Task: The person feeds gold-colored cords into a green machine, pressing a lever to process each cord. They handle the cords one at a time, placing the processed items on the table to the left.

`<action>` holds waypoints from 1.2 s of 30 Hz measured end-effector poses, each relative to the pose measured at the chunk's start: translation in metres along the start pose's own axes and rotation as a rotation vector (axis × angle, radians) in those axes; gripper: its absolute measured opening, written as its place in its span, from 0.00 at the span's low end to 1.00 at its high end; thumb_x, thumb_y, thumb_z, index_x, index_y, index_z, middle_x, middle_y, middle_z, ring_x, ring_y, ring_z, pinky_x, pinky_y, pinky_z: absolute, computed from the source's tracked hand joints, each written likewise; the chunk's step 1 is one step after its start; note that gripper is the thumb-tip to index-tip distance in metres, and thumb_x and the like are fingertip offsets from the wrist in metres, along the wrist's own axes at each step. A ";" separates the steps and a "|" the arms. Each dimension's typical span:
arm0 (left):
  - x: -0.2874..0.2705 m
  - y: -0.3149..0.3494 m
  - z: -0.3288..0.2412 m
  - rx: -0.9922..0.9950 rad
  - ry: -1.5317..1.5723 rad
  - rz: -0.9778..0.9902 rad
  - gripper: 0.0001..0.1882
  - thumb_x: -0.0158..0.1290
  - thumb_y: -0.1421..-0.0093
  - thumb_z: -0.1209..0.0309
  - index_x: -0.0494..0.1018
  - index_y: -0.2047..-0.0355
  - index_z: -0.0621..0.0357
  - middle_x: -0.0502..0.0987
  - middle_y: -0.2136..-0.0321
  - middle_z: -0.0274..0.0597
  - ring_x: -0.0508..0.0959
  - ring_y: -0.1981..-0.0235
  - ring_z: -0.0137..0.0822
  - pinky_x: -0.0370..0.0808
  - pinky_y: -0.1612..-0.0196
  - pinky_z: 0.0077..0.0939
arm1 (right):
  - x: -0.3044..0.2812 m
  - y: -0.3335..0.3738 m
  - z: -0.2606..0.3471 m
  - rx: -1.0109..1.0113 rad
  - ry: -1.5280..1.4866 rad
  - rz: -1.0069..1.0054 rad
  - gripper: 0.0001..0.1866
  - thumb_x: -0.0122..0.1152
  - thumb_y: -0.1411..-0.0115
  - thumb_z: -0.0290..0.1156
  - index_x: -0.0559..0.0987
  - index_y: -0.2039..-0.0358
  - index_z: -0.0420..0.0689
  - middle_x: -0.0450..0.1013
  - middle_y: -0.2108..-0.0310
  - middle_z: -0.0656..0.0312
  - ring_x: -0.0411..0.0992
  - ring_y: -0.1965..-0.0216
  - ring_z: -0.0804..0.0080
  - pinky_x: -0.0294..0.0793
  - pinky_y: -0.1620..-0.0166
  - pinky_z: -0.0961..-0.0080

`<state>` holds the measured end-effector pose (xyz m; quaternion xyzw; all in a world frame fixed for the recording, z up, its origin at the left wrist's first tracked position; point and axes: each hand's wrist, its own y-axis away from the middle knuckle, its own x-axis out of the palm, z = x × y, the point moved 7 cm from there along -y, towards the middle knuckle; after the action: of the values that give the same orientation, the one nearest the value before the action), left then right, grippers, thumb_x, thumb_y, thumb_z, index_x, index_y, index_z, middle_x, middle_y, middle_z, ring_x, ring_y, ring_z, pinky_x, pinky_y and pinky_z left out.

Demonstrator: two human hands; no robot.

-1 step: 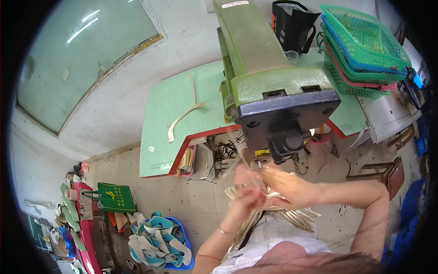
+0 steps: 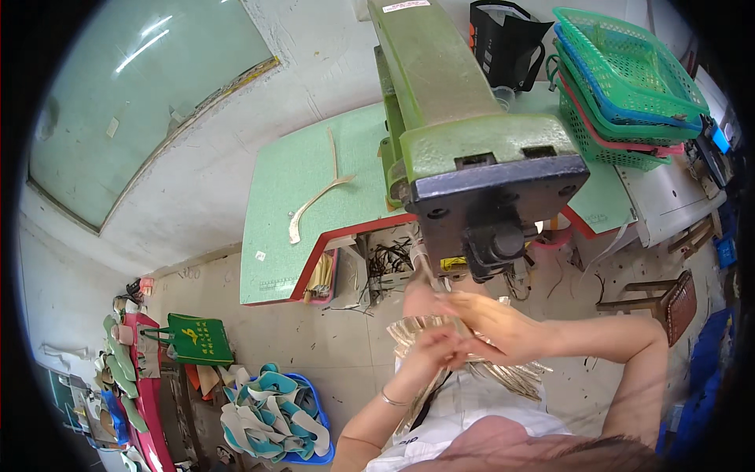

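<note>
Strips: a fanned bundle of thin, pale, shiny strips (image 2: 440, 334), narrow and slightly curved, spread out like a hand of cards; more of them splay out lower right toward the person's lap. They sit just below the front of the machine, above the floor.
Left hand: the left hand (image 2: 431, 352) is closed around the lower middle of the bundle, wrist bearing a thin bangle.
Right hand: the right hand (image 2: 489, 321) lies over the top of the fan, fingers pinching the strips; the two hands touch.
Machine: a heavy green machine (image 2: 448, 102) with a dark grey head (image 2: 495, 197) and a black knob, looming directly above the hands.
Counter: a pale green counter (image 2: 287, 212) with a red edge carries the machine; one long cream strip (image 2: 314, 200) lies curved on its bare left part.
Baskets: stacked green, blue and pink plastic baskets (image 2: 621, 79) stand at the counter's right end, a black bag (image 2: 507, 39) behind them.
Floor: speckled grey concrete floor (image 2: 314, 346); a blue crate of teal and white shoe parts (image 2: 275, 417) lower left, a green bag (image 2: 197, 338) beside it.
Room: whitewashed wall with a large frosted window (image 2: 141, 86) on the left.
</note>
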<state>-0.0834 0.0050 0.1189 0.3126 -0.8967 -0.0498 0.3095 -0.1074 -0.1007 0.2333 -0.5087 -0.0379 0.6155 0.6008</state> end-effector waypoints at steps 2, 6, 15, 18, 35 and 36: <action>0.032 0.003 -0.006 -0.073 -0.220 0.294 0.13 0.47 0.37 0.66 0.72 0.61 0.64 0.74 0.78 0.34 0.69 0.80 0.21 0.61 0.78 0.10 | -0.011 0.007 0.001 0.044 -0.063 -0.001 0.14 0.55 0.46 0.29 0.74 0.59 0.39 0.71 0.71 0.53 0.70 0.73 0.62 0.69 0.74 0.69; 0.031 0.001 -0.070 0.343 -0.627 -0.083 0.14 0.52 0.43 0.79 0.72 0.55 0.66 0.76 0.75 0.38 0.74 0.76 0.22 0.71 0.73 0.13 | -0.028 0.009 -0.024 0.422 -0.250 0.383 0.06 0.55 0.49 0.27 0.78 0.73 0.40 0.64 0.88 0.62 0.62 0.89 0.69 0.65 0.79 0.71; 0.028 -0.029 -0.062 0.328 -0.243 -0.076 0.09 0.50 0.39 0.72 0.75 0.71 0.66 0.75 0.78 0.36 0.73 0.79 0.21 0.68 0.76 0.12 | -0.051 0.038 -0.053 1.382 -1.141 -0.017 0.25 0.43 0.35 0.49 0.70 0.78 0.39 0.64 0.84 0.66 0.56 0.87 0.83 0.57 0.82 0.84; 0.028 -0.032 -0.059 0.263 -0.207 -0.135 0.10 0.50 0.39 0.71 0.76 0.72 0.65 0.75 0.80 0.35 0.73 0.80 0.20 0.66 0.79 0.11 | -0.051 0.049 -0.059 1.293 -1.065 0.036 0.21 0.45 0.35 0.44 0.70 0.77 0.41 0.63 0.84 0.67 0.53 0.85 0.85 0.51 0.82 0.85; 0.010 -0.025 -0.061 0.356 -0.185 -0.255 0.10 0.51 0.40 0.72 0.75 0.76 0.64 0.73 0.83 0.34 0.69 0.85 0.20 0.61 0.81 0.11 | -0.048 0.029 -0.056 1.173 -0.792 0.066 0.10 0.52 0.38 0.30 0.75 0.73 0.38 0.69 0.81 0.68 0.59 0.85 0.88 0.56 0.83 0.87; 0.008 -0.023 -0.058 0.357 -0.162 -0.274 0.10 0.51 0.40 0.72 0.75 0.76 0.63 0.73 0.83 0.35 0.68 0.85 0.20 0.61 0.81 0.12 | -0.048 0.028 -0.056 1.152 -0.776 0.075 0.09 0.53 0.39 0.30 0.76 0.72 0.38 0.71 0.79 0.68 0.61 0.85 0.88 0.58 0.82 0.87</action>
<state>-0.0421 -0.0118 0.1630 0.4762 -0.8623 0.0431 0.1670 -0.1010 -0.1774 0.2163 0.1470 0.1003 0.6953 0.6963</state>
